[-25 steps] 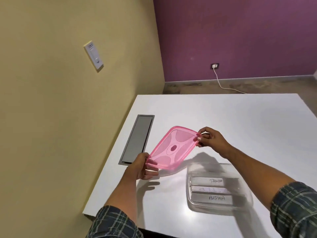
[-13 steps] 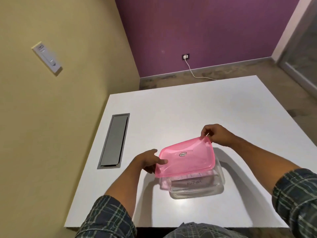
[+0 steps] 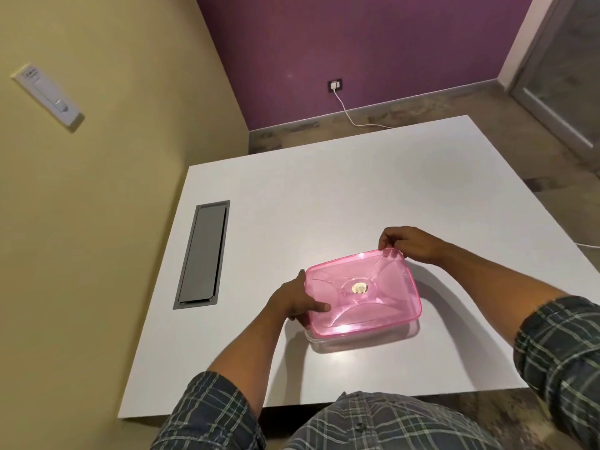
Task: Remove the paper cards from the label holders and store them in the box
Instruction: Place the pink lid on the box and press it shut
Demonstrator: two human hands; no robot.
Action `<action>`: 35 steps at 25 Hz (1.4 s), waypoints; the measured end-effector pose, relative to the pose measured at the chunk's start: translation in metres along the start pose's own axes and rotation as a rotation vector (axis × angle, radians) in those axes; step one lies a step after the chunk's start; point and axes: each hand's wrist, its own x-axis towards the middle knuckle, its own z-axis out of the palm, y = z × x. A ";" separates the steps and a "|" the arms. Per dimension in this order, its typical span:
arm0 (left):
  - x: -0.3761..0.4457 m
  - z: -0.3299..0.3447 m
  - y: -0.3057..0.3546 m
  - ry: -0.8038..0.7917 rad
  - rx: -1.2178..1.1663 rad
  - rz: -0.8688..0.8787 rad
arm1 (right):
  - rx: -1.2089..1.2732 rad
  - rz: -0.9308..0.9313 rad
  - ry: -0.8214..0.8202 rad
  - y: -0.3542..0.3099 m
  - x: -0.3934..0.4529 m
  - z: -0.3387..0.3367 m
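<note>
**Box lid may seat crooked**

Box sits near the table's near edge, pink lid laid on top. Left hand grips its near-left corner, right hand pinches the far-right; uneven pressing could leave a corner unsealed.

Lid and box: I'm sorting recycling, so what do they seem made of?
The pink lid looks like translucent glossy plastic: light glints on it and moulded ribs show. The box beneath looks like clear plastic, since the white table shows through its wall.
</note>
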 end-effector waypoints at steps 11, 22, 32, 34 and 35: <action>-0.003 -0.010 -0.009 0.030 0.195 -0.064 | -0.315 -0.167 -0.067 0.011 0.015 0.033; 0.004 -0.001 -0.019 -0.078 0.032 0.000 | -0.198 0.215 -0.118 0.019 0.033 0.025; 0.013 -0.011 -0.012 0.275 0.141 0.094 | -0.001 0.190 -0.028 0.028 0.033 0.020; 0.021 -0.010 -0.012 0.408 0.159 0.070 | 0.015 0.186 -0.005 0.031 0.032 0.021; 0.024 -0.010 -0.012 0.446 0.153 0.068 | 0.021 0.186 0.007 0.033 0.031 0.021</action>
